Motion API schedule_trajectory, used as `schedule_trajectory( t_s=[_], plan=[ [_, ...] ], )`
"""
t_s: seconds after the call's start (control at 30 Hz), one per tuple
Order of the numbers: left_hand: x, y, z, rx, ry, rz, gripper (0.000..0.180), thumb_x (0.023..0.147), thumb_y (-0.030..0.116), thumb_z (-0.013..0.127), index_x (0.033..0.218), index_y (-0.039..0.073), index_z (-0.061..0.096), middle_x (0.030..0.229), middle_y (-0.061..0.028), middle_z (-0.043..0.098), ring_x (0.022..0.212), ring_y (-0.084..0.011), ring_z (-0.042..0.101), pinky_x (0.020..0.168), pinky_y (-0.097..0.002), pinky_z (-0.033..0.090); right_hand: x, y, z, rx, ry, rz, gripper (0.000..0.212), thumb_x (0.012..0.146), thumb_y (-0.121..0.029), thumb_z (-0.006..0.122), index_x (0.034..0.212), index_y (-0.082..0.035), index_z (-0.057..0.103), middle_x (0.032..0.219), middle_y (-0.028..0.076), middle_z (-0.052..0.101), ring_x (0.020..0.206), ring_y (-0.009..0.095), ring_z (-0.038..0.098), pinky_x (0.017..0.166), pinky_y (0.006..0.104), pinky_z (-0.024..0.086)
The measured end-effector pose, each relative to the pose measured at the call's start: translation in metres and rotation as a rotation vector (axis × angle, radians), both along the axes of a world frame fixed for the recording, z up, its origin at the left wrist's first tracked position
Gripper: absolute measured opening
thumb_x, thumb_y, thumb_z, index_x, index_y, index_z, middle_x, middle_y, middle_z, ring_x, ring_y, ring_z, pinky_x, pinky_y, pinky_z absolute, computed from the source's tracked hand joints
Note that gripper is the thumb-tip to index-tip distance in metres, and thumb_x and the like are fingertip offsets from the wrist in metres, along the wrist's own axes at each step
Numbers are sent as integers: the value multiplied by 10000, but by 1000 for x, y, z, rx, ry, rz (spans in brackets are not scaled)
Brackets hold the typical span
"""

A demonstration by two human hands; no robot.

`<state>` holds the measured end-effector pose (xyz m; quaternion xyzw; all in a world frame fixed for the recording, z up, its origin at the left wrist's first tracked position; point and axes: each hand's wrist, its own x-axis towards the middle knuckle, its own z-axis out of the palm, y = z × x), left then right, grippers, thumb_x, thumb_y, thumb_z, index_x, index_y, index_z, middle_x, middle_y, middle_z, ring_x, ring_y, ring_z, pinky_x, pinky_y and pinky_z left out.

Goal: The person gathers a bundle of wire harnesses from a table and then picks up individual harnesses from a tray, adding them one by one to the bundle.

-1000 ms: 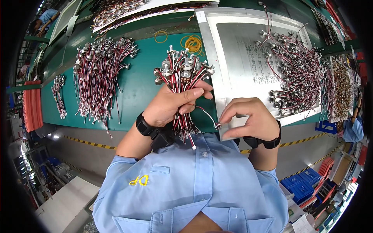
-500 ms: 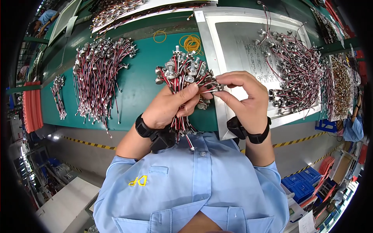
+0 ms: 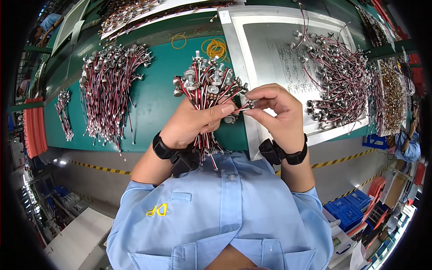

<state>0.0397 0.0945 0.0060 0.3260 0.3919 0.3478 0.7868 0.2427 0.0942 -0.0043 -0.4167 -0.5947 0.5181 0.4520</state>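
Observation:
A thick bunch of wired potentiometers [image 3: 209, 83], with red, black and white leads, is wrapped in my left hand [image 3: 193, 119]. Its metal shafts and round bodies stick up past the thumb. The leads and small white connectors hang down below, in front of my shirt. Just right of the bunch, my right hand [image 3: 279, 112] pinches the small part at the end of a single lead between thumb and forefinger. That lead runs back toward my left hand. My right hand's other fingers are curled, and part of the pinched piece is hidden by the fingertips.
A large pile of similar wired parts [image 3: 110, 90] lies left on the green table [image 3: 159, 90], beside a small bundle [image 3: 64, 114]. Yellow rubber bands [image 3: 215, 48] lie beyond my hands. At right, a framed metal plate [image 3: 265, 40] bears another tangled heap [image 3: 337, 76].
The pinched part has shifted slightly with my right hand, and the bunch has turned a little in my left grip. The whole view has moved slightly.

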Motion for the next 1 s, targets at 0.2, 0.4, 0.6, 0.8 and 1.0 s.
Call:
schedule_trajectory(
  t_s=[0.2,0.4,0.6,0.8,1.0],
  plan=[
    [-1,-2,-3,-18,2,15,175,842,142,667,921,33,554,659,40,485,471,-27,350,406,-201,258,2,0,-4,-80,132,54,295,733,96,677,1006,39,580,1016,112,595,892,140,609,758,238,505],
    [-1,-1,-4,-8,9,22,175,841,142,668,920,36,553,663,40,484,473,-26,350,405,-201,255,3,-1,-2,-90,154,58,297,725,98,684,997,36,582,1025,113,592,890,141,609,752,235,511],
    [-2,0,-4,4,5,16,170,852,159,656,922,35,563,670,38,487,473,-27,356,403,-204,256,2,0,-3,-68,178,67,317,708,85,709,993,34,582,1037,119,586,892,142,608,746,233,520],
    [-6,1,-8,30,-15,-35,207,889,224,610,926,20,604,665,29,495,473,-28,374,403,-203,272,11,-1,5,-27,142,210,340,690,53,736,993,14,588,950,100,612,863,147,615,717,238,512],
    [-3,1,3,-8,34,10,266,916,242,565,931,-17,623,581,30,466,441,-26,363,417,-188,297,27,0,7,142,-218,633,339,695,19,737,1002,-12,597,855,74,637,804,133,620,692,246,496]
  ],
)
